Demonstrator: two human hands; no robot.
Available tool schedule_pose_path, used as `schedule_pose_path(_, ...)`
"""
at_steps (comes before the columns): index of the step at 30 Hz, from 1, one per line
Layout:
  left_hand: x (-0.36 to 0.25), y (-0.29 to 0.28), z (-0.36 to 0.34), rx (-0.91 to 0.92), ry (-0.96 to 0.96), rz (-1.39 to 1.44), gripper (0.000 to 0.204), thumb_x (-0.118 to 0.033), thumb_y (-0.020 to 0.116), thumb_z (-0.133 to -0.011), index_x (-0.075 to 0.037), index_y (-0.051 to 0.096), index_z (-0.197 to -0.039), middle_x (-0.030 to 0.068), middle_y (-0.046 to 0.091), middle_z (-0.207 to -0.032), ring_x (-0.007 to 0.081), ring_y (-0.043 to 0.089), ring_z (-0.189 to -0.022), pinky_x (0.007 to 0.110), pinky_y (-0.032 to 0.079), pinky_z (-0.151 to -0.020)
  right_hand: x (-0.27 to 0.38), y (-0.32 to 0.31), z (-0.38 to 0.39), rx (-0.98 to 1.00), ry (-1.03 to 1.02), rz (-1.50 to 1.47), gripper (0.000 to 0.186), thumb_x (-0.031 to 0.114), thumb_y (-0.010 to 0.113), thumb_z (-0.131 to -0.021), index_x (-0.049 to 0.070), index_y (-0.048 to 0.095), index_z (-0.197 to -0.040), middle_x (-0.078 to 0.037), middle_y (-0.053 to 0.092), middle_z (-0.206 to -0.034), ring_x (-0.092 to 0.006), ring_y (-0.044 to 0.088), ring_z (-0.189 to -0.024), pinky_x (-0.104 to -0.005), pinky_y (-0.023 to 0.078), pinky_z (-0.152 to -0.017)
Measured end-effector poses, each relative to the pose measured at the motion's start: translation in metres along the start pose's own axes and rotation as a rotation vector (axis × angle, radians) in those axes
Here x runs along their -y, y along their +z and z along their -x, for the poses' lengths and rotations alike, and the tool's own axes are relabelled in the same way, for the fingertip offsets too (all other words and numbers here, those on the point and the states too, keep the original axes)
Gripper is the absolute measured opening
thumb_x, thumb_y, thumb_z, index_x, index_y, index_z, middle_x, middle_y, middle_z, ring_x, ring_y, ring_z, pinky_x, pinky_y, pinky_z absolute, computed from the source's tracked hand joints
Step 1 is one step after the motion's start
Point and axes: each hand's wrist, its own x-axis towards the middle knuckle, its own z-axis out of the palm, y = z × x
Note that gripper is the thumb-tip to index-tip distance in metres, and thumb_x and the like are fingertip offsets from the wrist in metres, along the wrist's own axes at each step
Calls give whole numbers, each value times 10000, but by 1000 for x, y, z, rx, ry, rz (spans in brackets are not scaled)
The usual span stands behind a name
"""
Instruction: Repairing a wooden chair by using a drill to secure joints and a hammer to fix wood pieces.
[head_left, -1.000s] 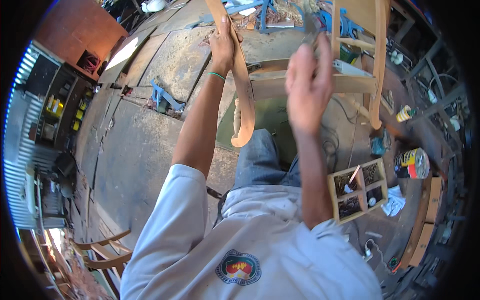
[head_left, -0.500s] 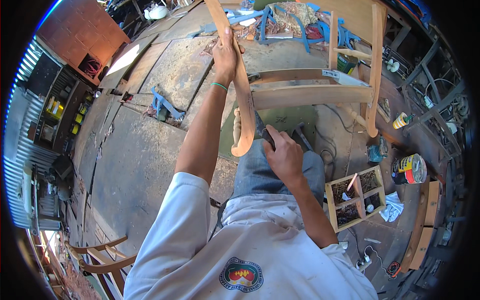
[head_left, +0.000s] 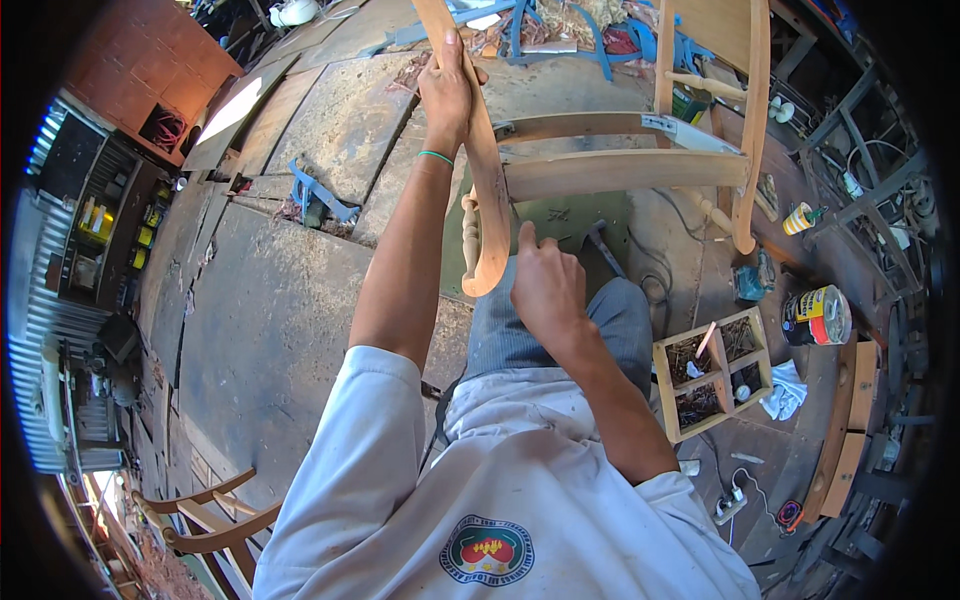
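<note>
My left hand [head_left: 446,95] is closed round a pale, curved wooden chair piece [head_left: 488,200] with a rounded lower end and a turned spindle [head_left: 469,230] beside it. Curved crosspieces [head_left: 625,172] join it to the rest of the unfinished chair frame [head_left: 752,160]. My right hand [head_left: 548,290] is low over my jeans, just right of the piece's rounded end, fingers curled and index finger reaching forward; whatever it grips is hidden. A hammer-like tool [head_left: 605,248] lies beyond it on a green mat [head_left: 555,215].
A compartmented nail box [head_left: 755,315], large can [head_left: 815,318], white cloth [head_left: 785,390], power strip [head_left: 728,508] and cables sit right. Blue offcuts [head_left: 320,195] lie on worn floor boards [head_left: 260,330]. Another wooden chair frame [head_left: 205,515] is lower left; metal frames [head_left: 865,200] stand far right.
My right hand has dropped from beside the crosspieces to over my lap, where a dark handle showed in it, then moved slightly up and left. My left hand keeps its hold.
</note>
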Motion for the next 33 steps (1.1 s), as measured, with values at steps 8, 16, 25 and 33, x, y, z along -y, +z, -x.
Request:
schedule_pose_path(8, -3, -4, 11, 6, 27, -6, 559, -583, 467, -980, -46, 589, -881, 67, 625, -636, 113, 549, -600, 283, 445, -583, 24, -33, -26, 272, -45, 93, 392, 12, 608, -804, -79, 567, -1183, -293, 667, -873, -398, 703, -770, -467, 567, -657)
schedule_pose_path(16, -10, -2, 26, -19, 56, 21, 562, -579, 461, -982, -44, 578, -856, 56, 604, -648, 111, 556, -607, 283, 442, -581, -12, -74, -18, -428, -134, -48, 485, 137, 617, -892, 109, 513, -1365, -191, 673, -973, -398, 659, -857, -499, 522, -736)
schedule_pose_path(25, -7, -3, 34, 28, 51, 83, 550, -589, 475, -976, -58, 575, -871, 46, 595, -643, 87, 509, -577, 258, 412, -558, -20, -20, 27, 58, -37, -61, 417, 112, 642, -853, 11, 592, -1255, -240, 660, -894, -414, 672, -796, -491, 539, -730)
schedule_pose_path(33, -1, -10, 40, -6, -69, 218, 638, -632, 447, -970, -20, 627, -977, 45, 607, -792, 106, 541, -698, 278, 454, -615, -17, -15, 31, 106, -60, 1, 427, 66, 632, -832, -19, 557, -1244, -260, 656, -905, -406, 693, -781, -456, 571, -695)
